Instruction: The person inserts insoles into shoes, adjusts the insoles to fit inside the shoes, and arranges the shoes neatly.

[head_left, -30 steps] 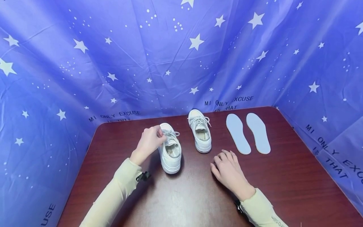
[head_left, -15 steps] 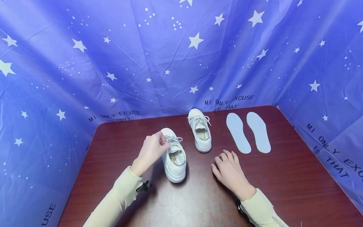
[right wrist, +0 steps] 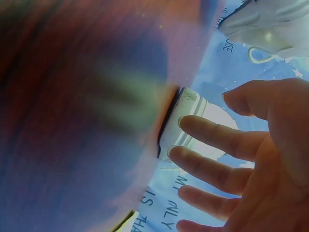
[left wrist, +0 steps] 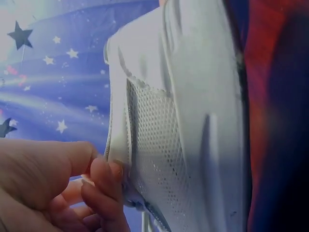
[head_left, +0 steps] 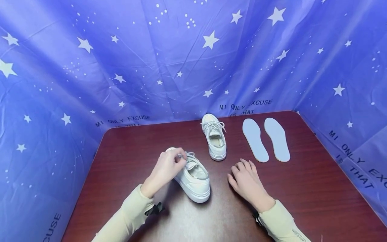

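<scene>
- My left hand (head_left: 167, 166) is pinching the shoe (head_left: 191, 187) beside it by the edge; a firm pinch should steady it.
- My right hand (head_left: 248, 181) is holding nothing, fingers loosely spread.
- Beyond it, insoles (head_left: 255, 140) are lying near another shoe (head_left: 214, 138).

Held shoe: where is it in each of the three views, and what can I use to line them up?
Head: the held shoe sits just below centre, pinched by the left hand.
Left wrist: the held shoe fills the middle from top to bottom, sole toward the right.
Right wrist: the held shoe is at top right, above the right hand, cut off by the frame.
Shared landmark: the starry curtain.
</scene>
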The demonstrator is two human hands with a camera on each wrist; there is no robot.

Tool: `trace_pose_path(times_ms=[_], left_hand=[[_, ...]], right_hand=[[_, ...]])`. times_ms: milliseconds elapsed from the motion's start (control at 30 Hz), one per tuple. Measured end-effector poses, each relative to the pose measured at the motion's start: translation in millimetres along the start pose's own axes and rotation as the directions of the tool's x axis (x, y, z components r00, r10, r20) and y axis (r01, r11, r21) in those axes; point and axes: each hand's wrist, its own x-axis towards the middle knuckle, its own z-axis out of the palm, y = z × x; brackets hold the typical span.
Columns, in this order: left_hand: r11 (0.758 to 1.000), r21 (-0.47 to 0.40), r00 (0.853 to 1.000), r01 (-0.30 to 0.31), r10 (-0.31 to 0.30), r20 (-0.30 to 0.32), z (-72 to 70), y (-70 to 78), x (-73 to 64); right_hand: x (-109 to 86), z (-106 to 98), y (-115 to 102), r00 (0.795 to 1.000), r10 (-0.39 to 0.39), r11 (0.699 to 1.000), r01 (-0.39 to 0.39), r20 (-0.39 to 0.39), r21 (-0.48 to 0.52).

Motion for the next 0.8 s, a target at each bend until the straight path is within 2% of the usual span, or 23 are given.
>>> trace_pose_path(times_ms=[200,367,500,633,800], left_hand=[[1.0,0.018,1.0,-0.015,0.015,-0.018,5.9,7.9,-11.0],[0.997,0.061,0.998,-0.046,0.048,-0.033,15.6,14.4,-18.4],[0.996,0.078,0.998,-0.049,0.052,-0.041,23.6,20.7,-28.8],[0.995,0.062,0.997,-0.075,0.076,0.0,30.9,26.0,-38.0],[0.984,0.078,0.985,-0.161,0.155,0.076,36.9,28.7,-46.0]], right_hand=[[1.7,-1,3,1.0,-0.012,1.0,0.012,-0.001,-0.007],[5.2,-2,5,1.0,-0.021,1.0,0.021,-0.019,0.007],[5.6,-1,5,0.999,-0.032,0.999,0.033,-0.022,0.011],[4.2,-1,5,0.999,-0.041,0.999,0.041,-0.025,0.009],[2.8,-2,6,0.999,-0.044,0.999,0.045,-0.03,0.014]])
